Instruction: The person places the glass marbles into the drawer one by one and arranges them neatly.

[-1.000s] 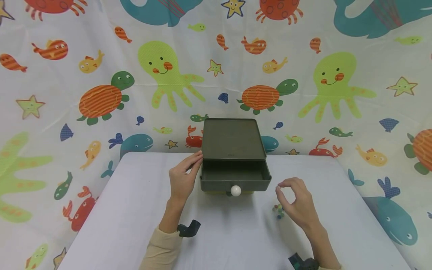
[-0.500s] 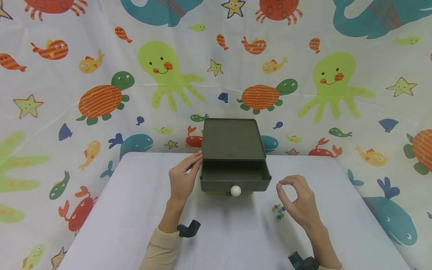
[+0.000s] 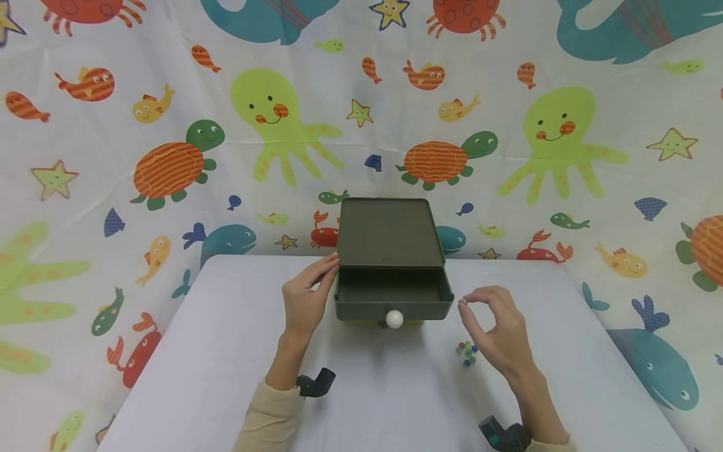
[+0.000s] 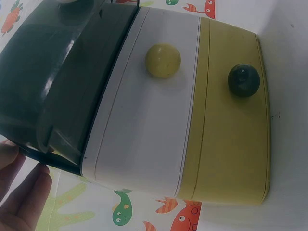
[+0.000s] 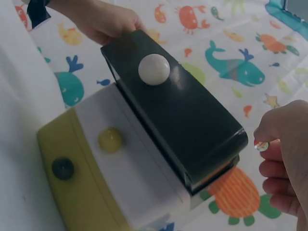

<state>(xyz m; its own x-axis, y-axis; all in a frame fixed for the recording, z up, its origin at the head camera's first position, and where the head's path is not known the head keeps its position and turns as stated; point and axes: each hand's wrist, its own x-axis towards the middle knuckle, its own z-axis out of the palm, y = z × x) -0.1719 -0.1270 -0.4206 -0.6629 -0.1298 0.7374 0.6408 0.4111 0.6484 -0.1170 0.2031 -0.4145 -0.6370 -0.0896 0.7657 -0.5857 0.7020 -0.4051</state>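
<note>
A three-tier mini drawer cabinet stands at the middle back of the white table. Its dark green top drawer, with a white ball knob, is pulled out, and its visible inside holds nothing. The left hand touches the cabinet's left side near the top, fingertips at the dark edge. Right of the drawer, the right hand pinches a small clear glass marble between thumb and forefinger. Several coloured marbles lie on the table in front of the right hand.
Below the top drawer, the white middle drawer has a yellow knob and the yellow bottom drawer a dark green knob; both are closed. A sea-animal print cloth hangs behind the white table.
The right hand, with the marble pinched, has risen slightly toward the right side of the open drawer. The left hand and the cabinet have kept their places.
</note>
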